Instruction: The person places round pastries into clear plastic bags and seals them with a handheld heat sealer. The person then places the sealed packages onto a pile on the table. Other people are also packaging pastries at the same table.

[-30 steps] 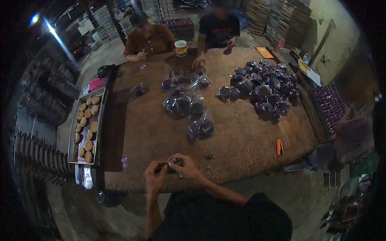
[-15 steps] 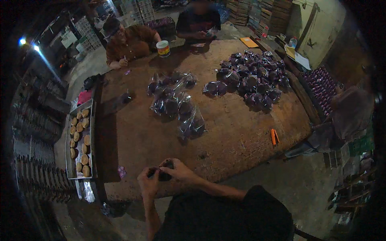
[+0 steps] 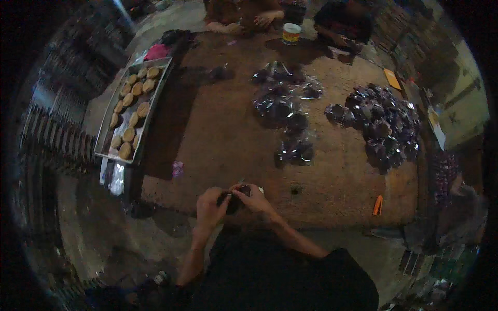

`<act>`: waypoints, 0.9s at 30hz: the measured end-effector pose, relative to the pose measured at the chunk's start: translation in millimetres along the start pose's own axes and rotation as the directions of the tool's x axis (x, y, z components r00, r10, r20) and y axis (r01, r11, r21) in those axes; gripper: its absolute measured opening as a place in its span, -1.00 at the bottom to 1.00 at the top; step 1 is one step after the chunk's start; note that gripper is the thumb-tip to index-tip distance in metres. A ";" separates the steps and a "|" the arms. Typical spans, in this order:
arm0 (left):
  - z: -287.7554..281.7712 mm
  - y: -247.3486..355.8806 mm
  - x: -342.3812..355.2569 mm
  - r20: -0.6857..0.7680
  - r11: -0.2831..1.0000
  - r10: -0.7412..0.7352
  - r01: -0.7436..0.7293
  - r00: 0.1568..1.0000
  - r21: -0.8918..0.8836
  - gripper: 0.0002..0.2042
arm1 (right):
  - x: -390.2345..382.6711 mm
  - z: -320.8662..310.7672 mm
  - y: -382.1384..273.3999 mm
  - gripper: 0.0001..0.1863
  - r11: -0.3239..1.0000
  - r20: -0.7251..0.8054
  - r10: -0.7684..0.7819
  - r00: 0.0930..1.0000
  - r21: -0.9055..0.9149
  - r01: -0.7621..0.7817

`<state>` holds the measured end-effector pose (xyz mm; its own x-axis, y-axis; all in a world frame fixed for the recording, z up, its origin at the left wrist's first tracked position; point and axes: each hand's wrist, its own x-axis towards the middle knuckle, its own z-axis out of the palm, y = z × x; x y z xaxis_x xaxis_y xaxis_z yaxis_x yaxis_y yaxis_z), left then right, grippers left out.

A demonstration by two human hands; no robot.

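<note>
small dark packet [image 3: 232, 199] sits pinched between both hands at the near edge of the brown surface [image 3: 218, 135], just over its rim and close to the person's body. left hand [image 3: 210, 207] is clenched around the packet's left side, fingers curled over it; right hand [image 3: 254, 197] grips its right side with fingertips pressed together on top. what the packet holds is too dark to tell.

just beyond the packet, on the surface, lies a small dark round spot [image 3: 295, 189]. farther out from the packet, toward the middle, a cluster of clear plastic bags with dark contents [image 3: 285, 111] is spread loosely. to the right of that cluster, well apart from the packet, a bigger heap of purple wrapped pieces [image 3: 384, 122] covers the right part of the surface. an orange marker [image 3: 377, 205] lies near the right near edge, level with the packet. left of the packet, a small pink wrapper [image 3: 178, 168] rests near the edge. beyond it, at the left side, a metal tray [image 3: 155, 98] carries rows of round tan biscuits [image 3: 129, 119]. at the far edge a yellow cup [image 3: 291, 33] stands between two other people seated there.
</note>
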<state>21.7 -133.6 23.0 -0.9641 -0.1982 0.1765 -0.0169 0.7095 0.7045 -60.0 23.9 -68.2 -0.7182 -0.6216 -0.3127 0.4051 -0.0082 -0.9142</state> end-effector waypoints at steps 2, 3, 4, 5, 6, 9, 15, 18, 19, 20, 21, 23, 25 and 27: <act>-6.5 -15.1 -8.3 -0.018 0.975 -0.202 0.199 0.979 -0.101 -0.82 | -1.1 12.5 -1.7 -0.75 0.910 -0.003 -0.329 0.944 -0.270 0.316; -10.2 -23.8 -13.9 -0.036 0.949 -0.271 0.261 0.962 -0.175 -0.82 | -0.9 21.3 -2.4 -0.75 0.835 0.003 -0.445 0.896 -0.361 0.415; -10.8 -32.6 -19.1 0.002 0.894 -0.385 0.374 0.923 -0.249 -0.81 | -0.6 29.8 -2.5 -0.75 0.841 -0.002 -0.416 0.910 -0.382 0.383; -10.7 -42.5 -22.7 0.026 0.829 -0.464 0.444 0.886 -0.339 -0.80 | 2.6 40.1 -1.6 -0.75 0.872 -0.024 -0.349 0.937 -0.374 0.315; -14.2 -54.0 -27.3 0.059 0.749 -0.515 0.483 0.855 -0.453 -0.80 | 9.4 50.2 -0.6 -0.75 0.891 -0.029 -0.306 0.952 -0.361 0.276; -28.4 -89.0 -45.2 0.137 0.471 -0.669 0.559 0.730 -0.683 -0.80 | 45.0 74.7 4.1 -0.76 0.889 0.150 -0.171 0.974 -0.402 0.218; -62.5 -149.7 -69.4 -0.104 0.568 -0.738 0.530 0.667 -0.629 -0.86 | 162.6 124.9 18.2 -0.75 0.793 -0.006 -0.198 0.980 -0.589 0.156; -74.6 -168.0 -69.4 -0.162 0.611 -0.706 0.476 0.689 -0.632 -0.88 | 212.0 154.2 32.8 -0.69 0.653 0.006 -0.304 0.953 -0.727 0.213; -77.7 -172.8 -67.7 -0.197 0.659 -0.670 0.452 0.716 -0.601 -0.87 | 221.5 162.9 38.7 -0.69 0.581 0.010 -0.334 0.943 -0.785 0.214; -80.9 -176.8 -65.9 -0.231 0.706 -0.632 0.426 0.740 -0.565 -0.87 | 229.2 171.2 44.3 -0.68 0.507 0.017 -0.363 0.932 -0.835 0.213; -83.7 -180.1 -64.1 -0.264 0.751 -0.591 0.400 0.762 -0.525 -0.86 | 234.6 177.7 49.0 -0.68 0.433 0.006 -0.363 0.932 -0.885 0.174; -87.9 -184.3 -61.8 -0.238 0.694 -0.635 0.406 0.735 -0.595 -0.87 | 235.0 186.0 57.8 -0.62 0.412 0.007 -0.382 0.924 -0.894 0.177; -90.0 -186.5 -59.1 -0.219 0.643 -0.669 0.406 0.710 -0.649 -0.88 | 233.5 189.4 62.7 -0.60 0.428 -0.016 -0.395 0.919 -0.888 0.168; -89.5 -187.3 -56.6 -0.203 0.599 -0.696 0.401 0.689 -0.693 -0.89 | 232.2 188.7 65.2 -0.63 0.473 -0.044 -0.427 0.903 -0.862 0.182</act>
<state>103.1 -315.8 -57.4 -0.5986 -0.7675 -0.2294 -0.2131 -0.1235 0.9692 -93.5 -268.7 -151.8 -0.8463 -0.5238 0.0968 -0.4268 0.5582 -0.7115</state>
